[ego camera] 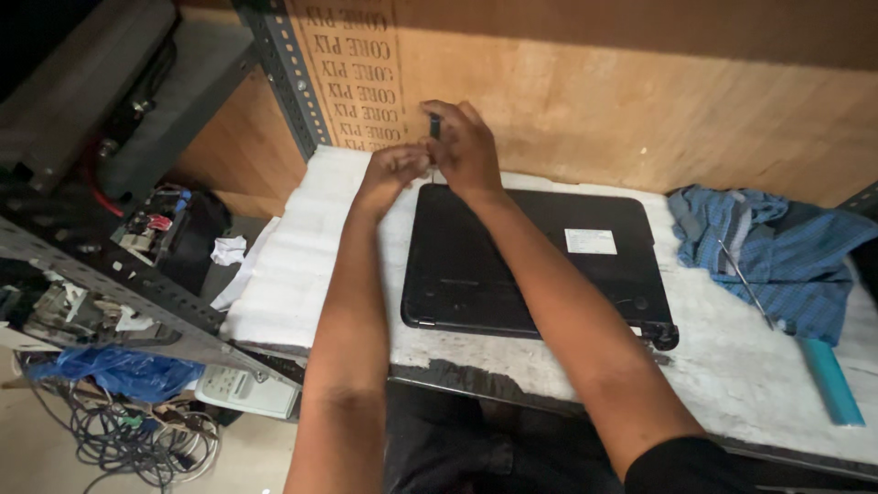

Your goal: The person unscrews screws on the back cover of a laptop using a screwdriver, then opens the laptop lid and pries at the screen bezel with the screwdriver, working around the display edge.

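A black laptop lid panel (512, 265) lies flat on the white worktop (750, 366), with a white sticker on its right half and a hinge at its near right corner. Both my hands meet just beyond the panel's far left corner. My right hand (462, 146) pinches a small dark, narrow part (434, 128) upright between its fingers. My left hand (393, 169) is curled right beside it, fingertips touching the right hand; what it holds, if anything, is hidden.
A blue checked cloth (777, 256) lies at the right with a thin metal tool (745, 284) on it and a teal-handled tool (830, 380) nearby. A plywood wall (640, 101) backs the worktop. Slotted metal shelving (137, 302), cables and electronic scrap crowd the left.
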`<state>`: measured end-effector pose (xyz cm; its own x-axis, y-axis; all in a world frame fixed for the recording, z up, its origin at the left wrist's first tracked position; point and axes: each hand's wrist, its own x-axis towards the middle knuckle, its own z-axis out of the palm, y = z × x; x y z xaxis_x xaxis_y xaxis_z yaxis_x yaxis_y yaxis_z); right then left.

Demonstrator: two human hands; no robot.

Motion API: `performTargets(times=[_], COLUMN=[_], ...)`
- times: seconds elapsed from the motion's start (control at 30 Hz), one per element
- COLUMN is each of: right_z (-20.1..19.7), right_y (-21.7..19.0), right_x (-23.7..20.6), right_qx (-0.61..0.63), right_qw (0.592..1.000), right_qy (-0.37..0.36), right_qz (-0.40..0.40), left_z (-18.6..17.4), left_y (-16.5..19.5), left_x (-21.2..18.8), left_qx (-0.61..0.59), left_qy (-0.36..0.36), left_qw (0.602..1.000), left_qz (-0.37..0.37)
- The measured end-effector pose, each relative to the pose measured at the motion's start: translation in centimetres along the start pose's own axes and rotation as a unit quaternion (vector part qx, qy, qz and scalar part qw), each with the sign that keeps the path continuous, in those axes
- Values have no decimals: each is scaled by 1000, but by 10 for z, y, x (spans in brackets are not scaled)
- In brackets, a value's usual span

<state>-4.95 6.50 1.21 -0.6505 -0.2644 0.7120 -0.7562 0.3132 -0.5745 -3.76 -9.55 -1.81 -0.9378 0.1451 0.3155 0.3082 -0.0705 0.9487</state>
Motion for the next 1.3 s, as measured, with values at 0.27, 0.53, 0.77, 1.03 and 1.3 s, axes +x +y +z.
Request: performTargets(times=[0.27,0.53,0.77,1.03,1.3], right_z=[-1,-5,-7,-7,-2], right_y=[2,12,6,10,12], right_x=[1,-1,2,0,0], right_qx=[-10,9,118,33,43], right_qw=[997,1000,990,998,993], right_qy=[-20,-1,-43,-43,-43], right_qz=[72,-1,-58,-6,-101], left_z=[19,19,24,24,25], left_y=[-9,-12,-18,-20,-20], left_x=[5,7,6,5,9], left_qx=[-92,-48,-157,-181,-227], left_qy=[28,36,-6,-18,42], left_qw=[995,997,986,983,969], left_qz=[36,-58,-51,-31,-85])
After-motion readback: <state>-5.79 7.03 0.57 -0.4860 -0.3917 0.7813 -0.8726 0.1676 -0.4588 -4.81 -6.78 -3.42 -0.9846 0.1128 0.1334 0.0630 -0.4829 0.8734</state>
